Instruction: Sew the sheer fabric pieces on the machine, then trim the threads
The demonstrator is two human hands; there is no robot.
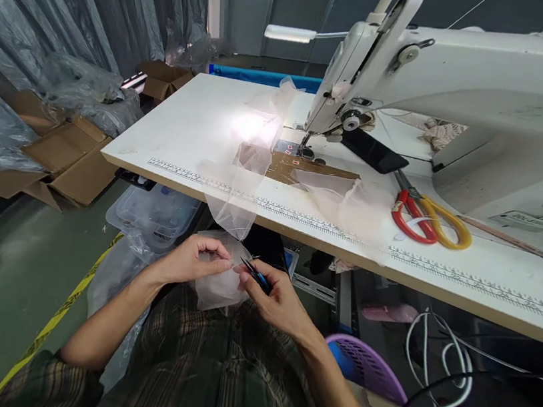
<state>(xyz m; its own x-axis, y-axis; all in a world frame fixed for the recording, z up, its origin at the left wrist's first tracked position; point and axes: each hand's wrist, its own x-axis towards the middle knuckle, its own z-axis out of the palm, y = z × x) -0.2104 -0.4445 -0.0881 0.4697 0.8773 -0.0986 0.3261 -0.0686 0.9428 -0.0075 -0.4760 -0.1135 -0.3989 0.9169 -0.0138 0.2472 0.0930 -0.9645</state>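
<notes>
Over my lap, below the table edge, hangs a piece of sheer white fabric (217,290). My left hand (195,260) pinches its upper part between thumb and fingers. Small dark thread snips (257,275) are held in my right hand (278,297), their tips pointing at the fabric close to my left fingertips. More sheer fabric (235,208) drapes over the table's front edge, and another sheer piece (342,203) lies right of the needle area. The sewing machine (338,85) stands behind, its presser foot over the metal plate.
Red and yellow scissors (418,217) and a black phone-like object (374,152) lie on the white table (181,123). A purple basket (370,365) stands below at the right, near looped cables (460,371). Cardboard boxes (63,154) and a clear plastic bin (153,214) are at the left.
</notes>
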